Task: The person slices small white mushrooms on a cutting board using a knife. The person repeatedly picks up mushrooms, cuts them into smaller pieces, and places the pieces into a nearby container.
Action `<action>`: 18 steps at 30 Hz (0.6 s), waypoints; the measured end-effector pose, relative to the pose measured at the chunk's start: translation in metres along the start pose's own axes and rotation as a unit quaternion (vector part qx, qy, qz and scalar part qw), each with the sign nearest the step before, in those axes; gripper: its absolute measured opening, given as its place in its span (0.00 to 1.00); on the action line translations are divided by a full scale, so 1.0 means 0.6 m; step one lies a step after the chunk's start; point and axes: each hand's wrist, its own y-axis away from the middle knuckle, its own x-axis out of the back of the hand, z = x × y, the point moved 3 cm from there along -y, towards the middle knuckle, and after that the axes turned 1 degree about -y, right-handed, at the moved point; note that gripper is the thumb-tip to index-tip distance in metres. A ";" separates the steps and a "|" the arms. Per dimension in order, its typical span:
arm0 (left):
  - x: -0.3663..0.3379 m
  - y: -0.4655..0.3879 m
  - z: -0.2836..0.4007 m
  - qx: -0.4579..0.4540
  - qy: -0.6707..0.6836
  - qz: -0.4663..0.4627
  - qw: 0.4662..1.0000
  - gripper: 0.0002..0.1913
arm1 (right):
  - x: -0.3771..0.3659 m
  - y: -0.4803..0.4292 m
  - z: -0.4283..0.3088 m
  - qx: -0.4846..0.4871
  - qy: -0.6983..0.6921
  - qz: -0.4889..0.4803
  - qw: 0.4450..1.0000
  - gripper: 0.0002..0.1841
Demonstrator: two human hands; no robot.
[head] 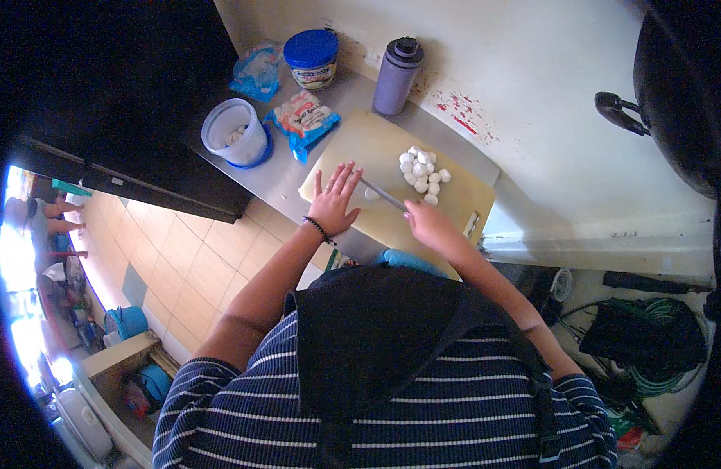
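Note:
My right hand grips a knife by its handle, the blade running up and left across a pale cutting board. My left hand is spread flat over the board's left part, its fingertips at the knife's tip; whether they press on the blade is hard to see. Just below the blade lies a pale white piece. Right of the knife sits a cluster of several white food balls. Beyond my left hand lies a plastic food package in blue, white and red.
A translucent tub with white pieces inside stands at the metal counter's left edge. Behind are a crumpled blue plastic bag, a blue-lidded jar and a lavender tumbler near the wall. A dark pan hangs at right.

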 end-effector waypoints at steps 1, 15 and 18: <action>-0.001 0.001 -0.001 0.004 0.004 -0.002 1.000 0.48 | 0.000 -0.001 0.000 0.001 -0.001 -0.006 1.000 0.10; -0.011 0.001 -0.009 0.001 -0.018 0.001 1.000 0.48 | -0.002 -0.005 -0.008 -0.013 0.008 -0.015 1.000 0.09; -0.011 0.000 -0.010 -0.001 -0.027 -0.002 1.000 0.48 | -0.001 -0.006 -0.011 -0.017 0.011 -0.016 1.000 0.09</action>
